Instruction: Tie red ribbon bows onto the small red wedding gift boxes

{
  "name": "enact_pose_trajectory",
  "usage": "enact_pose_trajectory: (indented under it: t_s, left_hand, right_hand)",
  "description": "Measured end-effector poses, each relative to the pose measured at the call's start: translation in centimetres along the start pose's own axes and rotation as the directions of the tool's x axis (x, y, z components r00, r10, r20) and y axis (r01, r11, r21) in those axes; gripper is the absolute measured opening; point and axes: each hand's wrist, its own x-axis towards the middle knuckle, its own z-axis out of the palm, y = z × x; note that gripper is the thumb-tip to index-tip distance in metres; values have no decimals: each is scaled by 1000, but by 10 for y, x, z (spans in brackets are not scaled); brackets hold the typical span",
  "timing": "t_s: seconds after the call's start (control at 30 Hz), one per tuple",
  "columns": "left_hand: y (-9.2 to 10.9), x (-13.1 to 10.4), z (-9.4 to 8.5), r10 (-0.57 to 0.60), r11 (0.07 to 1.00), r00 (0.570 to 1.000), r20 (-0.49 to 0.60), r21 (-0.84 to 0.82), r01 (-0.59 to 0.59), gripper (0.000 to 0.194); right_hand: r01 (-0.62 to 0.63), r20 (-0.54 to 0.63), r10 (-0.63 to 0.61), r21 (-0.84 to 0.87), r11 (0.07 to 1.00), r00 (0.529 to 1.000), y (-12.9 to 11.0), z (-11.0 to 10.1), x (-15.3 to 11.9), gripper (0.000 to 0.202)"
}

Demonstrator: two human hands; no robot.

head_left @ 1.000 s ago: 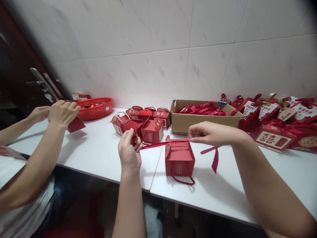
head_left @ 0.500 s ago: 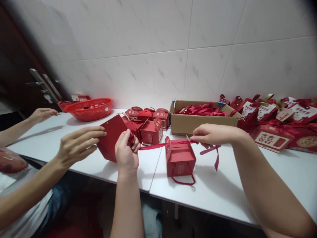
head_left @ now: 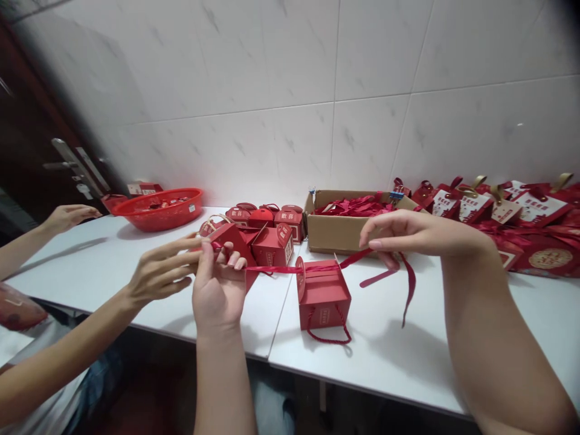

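A small red gift box [head_left: 324,302] with a twisted red cord handle stands near the table's front edge. A red ribbon [head_left: 278,269] runs across its top, under the two rounded end flaps. My left hand [head_left: 220,284] grips the ribbon's left end, fingers curled. To the box's right, my right hand [head_left: 399,234] pinches the other side of the ribbon, whose loose ends hang below the fingers. A co-worker's hand [head_left: 165,269] is just left of my left hand, by a red folded box [head_left: 231,235] partly hidden behind my fingers.
Behind are several small red boxes [head_left: 274,244], a cardboard box [head_left: 335,232] of red ribbons and a red basin [head_left: 158,211]. Many red gift boxes [head_left: 550,257] line the right side. The co-worker's other hand [head_left: 75,216] is over the far left of the table [head_left: 45,266].
My left hand has shifted slightly left and my right hand has moved right, lifting the ribbon off the box's right flap. The co-worker's near hand has moved right and the red folded box sits lower.
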Motion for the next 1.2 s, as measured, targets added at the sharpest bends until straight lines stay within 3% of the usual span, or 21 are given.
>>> enact_pose_trajectory:
  t_s: [0.1, 0.23, 0.4, 0.5, 0.6, 0.73, 0.9, 1.0, 1.2]
  left_hand:
    - [2, -2, 2, -48, 988, 998, -28, -149, 44, 31]
    - [2, -4, 4, -11, 986, 999, -34, -169, 5, 29]
    - [-1, -1, 0, 46, 990, 999, -11, -134, -47, 18]
    - [-1, 0, -4, 76, 992, 997, 12, -97, -75, 5]
    - [-2, -1, -6, 105, 993, 994, 32, -55, -103, 9]
    - [-2, -1, 4, 118, 990, 988, 96, 65, -124, 21]
    - [-3, 5, 38, 191, 964, 964, 183, 149, -220, 23]
    - [-8, 8, 60, 178, 959, 944, 277, 165, -229, 24]
    - [-18, 2, 93, 136, 951, 929, 344, 217, -220, 21]
  right_hand:
    - [91, -62, -82, 165, 982, 995, 0, 2, 2, 29]
    - [193, -86, -175, 302, 933, 981, 4, 2, 4, 26]
    - [297, -95, -282, 330, 896, 955, 8, 3, 6, 21]
    - [291, -117, -267, 315, 903, 956, 10, 3, 8, 15]
    - [297, -236, -239, 256, 920, 942, 12, 2, 11, 16]
    - [320, -505, -211, 137, 938, 837, 10, 5, 17, 26]
    - [423, -730, -204, 127, 897, 652, 3, 9, 24, 26]
    - [487, -817, -183, 132, 863, 547, -1, 11, 27, 27]
    - [583, -886, -147, 156, 797, 439, -8, 16, 33, 23]
